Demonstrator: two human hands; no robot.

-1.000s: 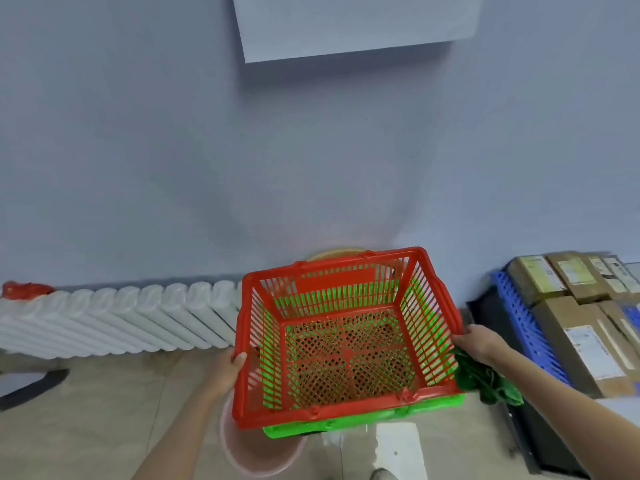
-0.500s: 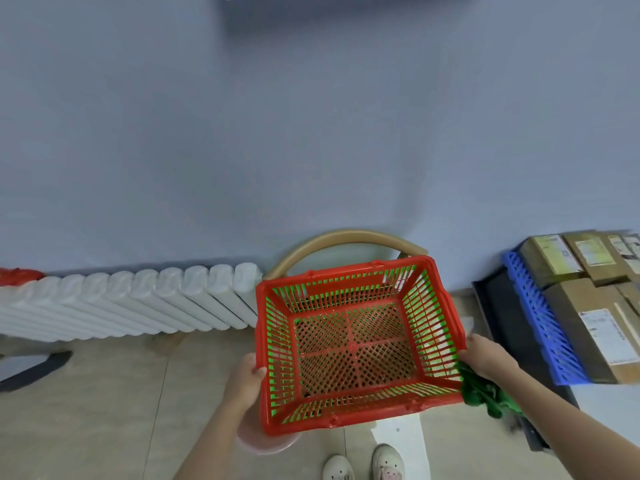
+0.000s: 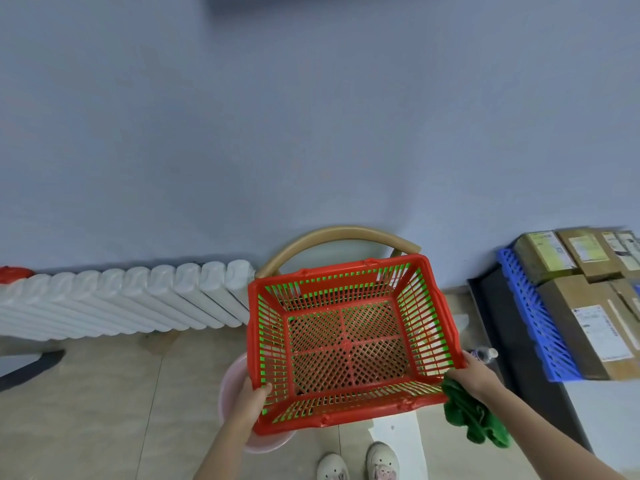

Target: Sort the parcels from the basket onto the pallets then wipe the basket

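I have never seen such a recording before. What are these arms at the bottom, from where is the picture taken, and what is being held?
There is no machine here. The arms belong to a person who wears a camera on the head, so the picture looks forward and down at that person's own hands and shoes.

The left hand grips the left rim of a red basket, which is lifted above the floor and has no parcels inside. The right hand holds the basket's right corner together with a green cloth, probably for wiping.

Under the basket stands a pink basin on the tiled floor. Behind it you see a chair's curved wooden back and a white radiator. At the right, cardboard parcels lie on a blue pallet.
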